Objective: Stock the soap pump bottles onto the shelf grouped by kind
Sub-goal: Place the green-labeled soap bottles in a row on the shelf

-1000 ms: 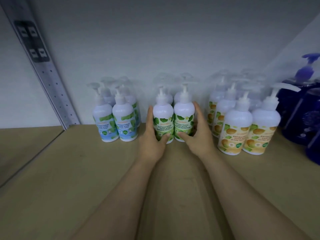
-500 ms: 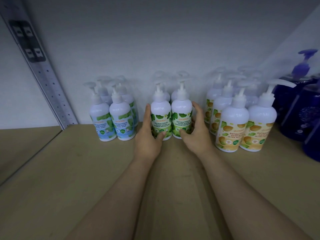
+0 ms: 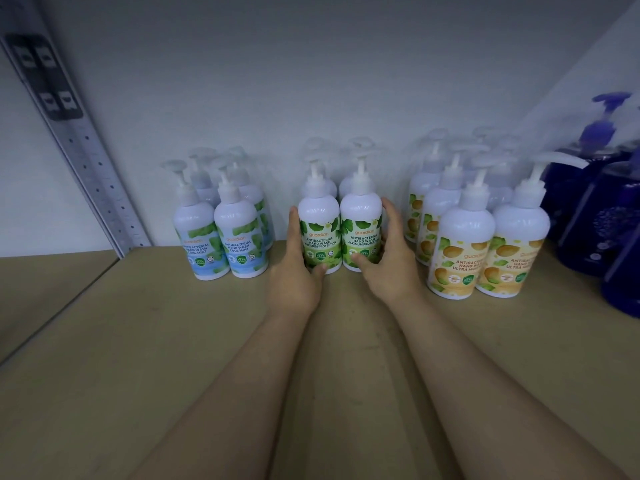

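Two white pump bottles with green leaf labels stand side by side at the shelf's middle. My left hand [image 3: 294, 275] grips the left green bottle [image 3: 318, 233], thumb across its base. My right hand [image 3: 389, 265] grips the right green bottle [image 3: 361, 233], fingers curled round its right side. More green bottles stand behind them, mostly hidden. A group of blue-label mint bottles [image 3: 221, 244] stands to the left. Several orange-label bottles [image 3: 464, 251] stand to the right.
Dark blue pump bottles [image 3: 602, 209] crowd the far right edge. A perforated metal upright [image 3: 86, 161] runs down the left wall. The tan shelf board [image 3: 173, 358] stretches toward me, and the white back wall sits right behind the bottles.
Both hands have stayed on the two green bottles, which slid slightly back toward the wall; my right fingers are curled further round their bottle.
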